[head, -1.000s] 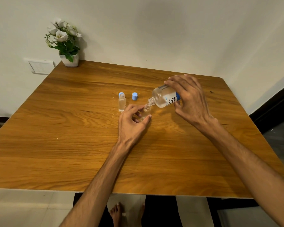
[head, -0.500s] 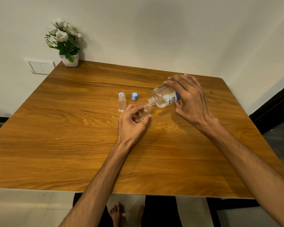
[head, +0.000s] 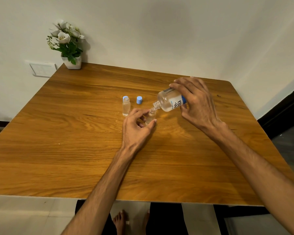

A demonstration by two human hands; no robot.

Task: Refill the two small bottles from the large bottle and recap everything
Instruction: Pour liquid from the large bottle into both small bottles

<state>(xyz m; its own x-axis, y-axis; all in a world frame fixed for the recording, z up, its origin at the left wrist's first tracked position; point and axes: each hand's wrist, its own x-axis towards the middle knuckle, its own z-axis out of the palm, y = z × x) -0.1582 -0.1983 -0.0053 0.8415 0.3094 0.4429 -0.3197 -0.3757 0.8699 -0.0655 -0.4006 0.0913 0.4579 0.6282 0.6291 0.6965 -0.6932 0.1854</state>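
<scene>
My right hand (head: 196,106) grips the large clear bottle (head: 170,101), tilted with its open neck down and to the left. The neck sits right over the mouth of a small clear bottle (head: 151,117) that stands on the table, pinched between the thumb and fingers of my left hand (head: 136,129). A second small bottle (head: 126,107) stands uncapped to the left, holding clear liquid. One blue cap (head: 139,100) rests behind the bottles; another blue cap (head: 125,97) peeks out behind the second small bottle.
The wooden table (head: 75,150) has its front edge near me. A white pot of flowers (head: 70,46) stands at the back left corner. A wall switch plate (head: 42,68) is left of the table. Bare feet show below the front edge.
</scene>
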